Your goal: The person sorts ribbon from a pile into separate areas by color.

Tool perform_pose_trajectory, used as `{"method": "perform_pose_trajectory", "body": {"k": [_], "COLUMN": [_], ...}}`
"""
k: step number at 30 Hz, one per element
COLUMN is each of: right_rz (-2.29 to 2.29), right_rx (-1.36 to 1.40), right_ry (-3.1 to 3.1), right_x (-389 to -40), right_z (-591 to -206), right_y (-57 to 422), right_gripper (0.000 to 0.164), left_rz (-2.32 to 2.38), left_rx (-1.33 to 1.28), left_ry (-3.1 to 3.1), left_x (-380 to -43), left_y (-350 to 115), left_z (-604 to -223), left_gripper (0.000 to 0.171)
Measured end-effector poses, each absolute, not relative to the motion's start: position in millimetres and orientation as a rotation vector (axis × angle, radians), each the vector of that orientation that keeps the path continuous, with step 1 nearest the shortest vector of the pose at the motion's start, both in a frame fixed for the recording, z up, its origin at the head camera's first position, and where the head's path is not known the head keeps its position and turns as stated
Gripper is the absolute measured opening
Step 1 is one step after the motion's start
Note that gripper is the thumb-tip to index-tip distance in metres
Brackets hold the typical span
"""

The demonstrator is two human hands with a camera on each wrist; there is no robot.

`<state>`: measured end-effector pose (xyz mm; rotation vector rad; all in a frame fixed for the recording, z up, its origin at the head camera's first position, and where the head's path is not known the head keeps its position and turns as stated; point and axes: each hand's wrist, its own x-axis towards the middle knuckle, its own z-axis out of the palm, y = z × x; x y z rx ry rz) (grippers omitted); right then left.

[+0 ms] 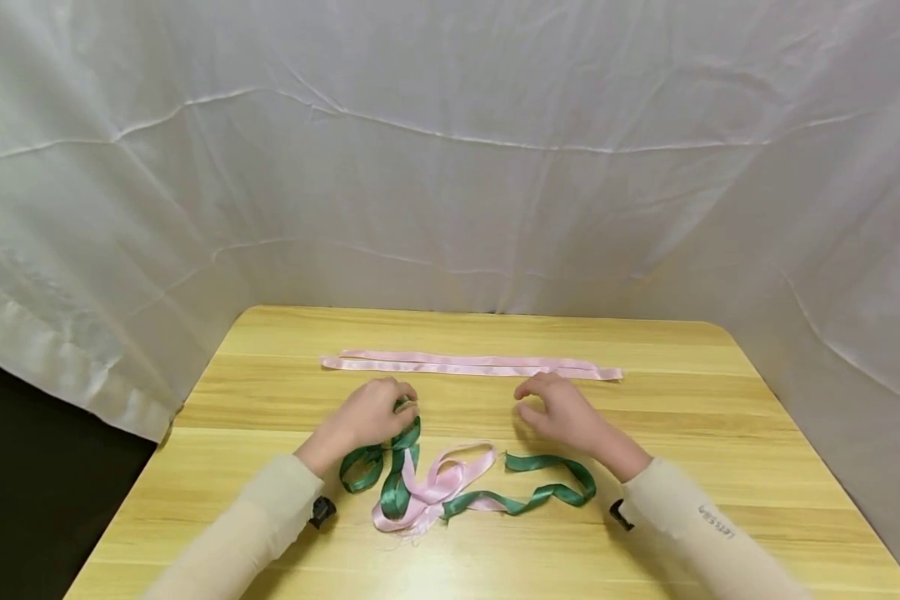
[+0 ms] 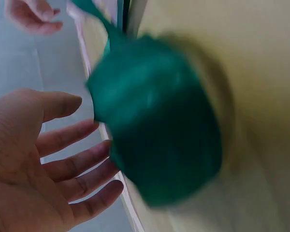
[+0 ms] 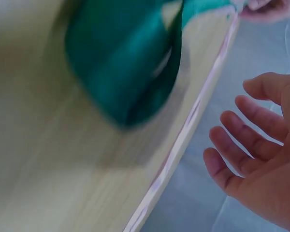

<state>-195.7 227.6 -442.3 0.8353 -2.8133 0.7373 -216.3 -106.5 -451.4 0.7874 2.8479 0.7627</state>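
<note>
My left hand [image 1: 373, 412] hovers at the upper end of a looped green ribbon [image 1: 396, 493], its fingers loosely bent. The left wrist view shows thumb and fingers apart, their tips beside the blurred green ribbon [image 2: 154, 121]; contact is hard to tell. Over to the right, my right hand [image 1: 562, 412] is held above the table with relaxed, spread fingers and nothing in them. Below it curls a strand of green ribbon [image 1: 587, 483]. Between the hands lies a crumpled pink ribbon [image 1: 450, 479] with frayed threads, tangled against the green.
Two pink ribbon strips [image 1: 450, 367] lie stretched side by side across the far part of the wooden table [image 1: 270, 333]. White curtains [image 1: 495, 192] hang behind the table and along its sides. A black wrist-camera mount [image 1: 321, 511] sits under the left sleeve.
</note>
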Motion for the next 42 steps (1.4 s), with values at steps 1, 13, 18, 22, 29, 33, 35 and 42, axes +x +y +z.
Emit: {"method": "perform_pose_trajectory", "body": {"k": [1, 13, 18, 22, 29, 33, 35, 42], "right_rz": [0.736, 0.680, 0.678, 0.657, 0.647, 0.750, 0.784, 0.762], "right_rx": [0.878, 1.106, 1.117, 1.153, 1.174, 1.099, 1.071, 1.124], "right_ry": [-2.814, -2.917, -2.935, -2.920, -2.877, -2.903, -2.910, -2.945], "right_x": [-193, -177, -175, -173, -171, -171, -172, -169], "right_z": [-443, -456, -456, -455, -457, -454, -453, -455], "right_y": [223, 191, 183, 179, 175, 175, 175, 175], "right_gripper": [0.015, 0.026, 0.025, 0.018, 0.011, 0.015, 0.015, 0.011], "left_rz": [0.763, 0.706, 0.651, 0.628, 0.589, 0.594, 0.600, 0.549], "left_rx": [0.804, 0.998, 1.085, 1.150, 1.201, 1.231, 1.240, 1.189], "left_ry": [2.834, 2.796, 2.818, 2.829, 2.865, 2.915, 2.928, 2.906], "left_x": [-214, -188, -182, -180, -173, -173, -173, -170], "left_y": [-104, -78, -72, -70, -66, -64, -63, -62], "left_z": [-452, -454, -455, -455, -454, -454, -454, -454], "left_gripper": [0.027, 0.025, 0.021, 0.017, 0.016, 0.016, 0.019, 0.021]}}
